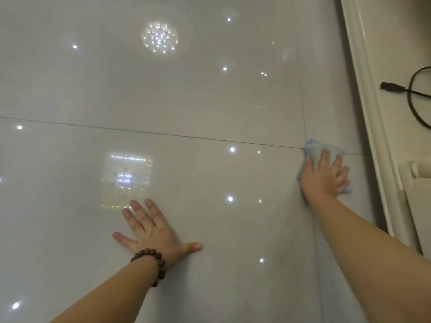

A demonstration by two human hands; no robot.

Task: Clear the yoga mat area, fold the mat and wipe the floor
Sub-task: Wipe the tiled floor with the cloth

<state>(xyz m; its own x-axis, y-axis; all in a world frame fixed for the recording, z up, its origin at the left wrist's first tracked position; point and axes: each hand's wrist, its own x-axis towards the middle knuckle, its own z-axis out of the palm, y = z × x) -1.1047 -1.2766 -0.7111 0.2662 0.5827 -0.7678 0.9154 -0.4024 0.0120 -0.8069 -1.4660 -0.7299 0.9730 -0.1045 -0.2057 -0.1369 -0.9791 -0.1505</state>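
Note:
A glossy pale tiled floor (186,101) fills the view and mirrors ceiling lights. My right hand (326,178) presses a light blue cloth (314,151) flat on the floor at the right, where two grout lines cross. The cloth bunches out beyond my fingertips and under my palm. My left hand (151,231) lies flat on the tile in the lower middle, fingers spread, holding nothing, with a dark bead bracelet (154,262) on the wrist. No yoga mat is in view.
A white moulded furniture base (370,113) runs along the right edge, close to the cloth. On top of it lies a black cable with a plug (391,86). A white radiator-like panel (417,183) stands at the right.

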